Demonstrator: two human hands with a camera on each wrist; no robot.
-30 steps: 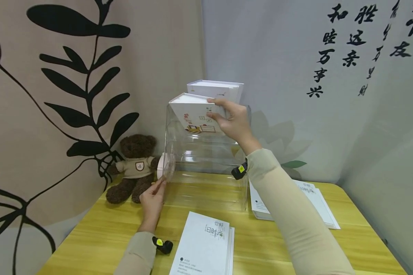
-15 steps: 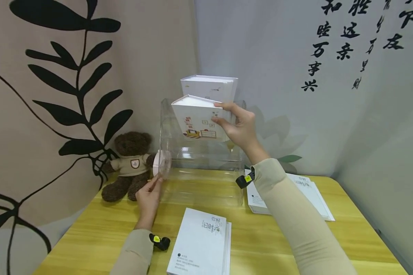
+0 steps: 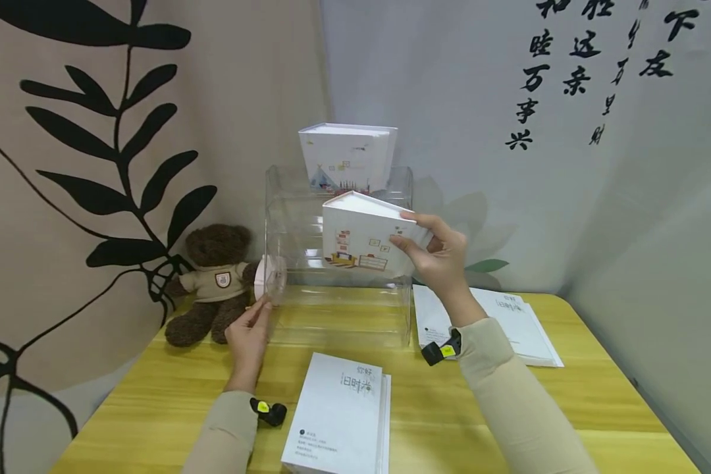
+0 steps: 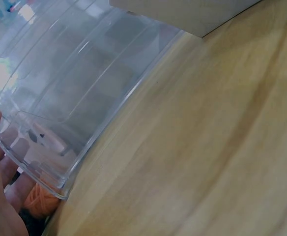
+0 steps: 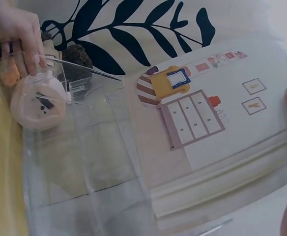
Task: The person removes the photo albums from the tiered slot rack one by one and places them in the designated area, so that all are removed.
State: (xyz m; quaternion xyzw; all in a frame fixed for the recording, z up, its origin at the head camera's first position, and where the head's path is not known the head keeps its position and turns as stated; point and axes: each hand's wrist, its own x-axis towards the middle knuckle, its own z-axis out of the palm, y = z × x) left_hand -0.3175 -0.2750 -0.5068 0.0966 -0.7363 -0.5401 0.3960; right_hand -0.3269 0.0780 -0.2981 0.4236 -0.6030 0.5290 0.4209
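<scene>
In the head view my right hand point(image 3: 441, 257) grips a thick white book point(image 3: 361, 240) by its right end, thumb on the front cover. The book is held in the air before the stepped clear plastic rack point(image 3: 340, 336). Its cover, closer in the right wrist view, has a printed drawer chest and small frames. My left hand point(image 3: 249, 339) pinches the rack's lower left edge; the left wrist view has fingers point(image 4: 18, 189) behind the clear side panel. Another white book point(image 3: 346, 158) with a printed tent stands on the rack's top tier.
White books point(image 3: 338, 415) lie stacked at the table's front, and more white books point(image 3: 503, 322) lie right of the rack. A brown teddy bear point(image 3: 219, 283) sits at the left, beside a round pink object point(image 3: 269, 280). Walls close off the back and right.
My right hand has brought the book down and to the right, away from the rack's upper tiers, uncovering the book behind. The left hand keeps its hold on the rack; the head view has shifted.
</scene>
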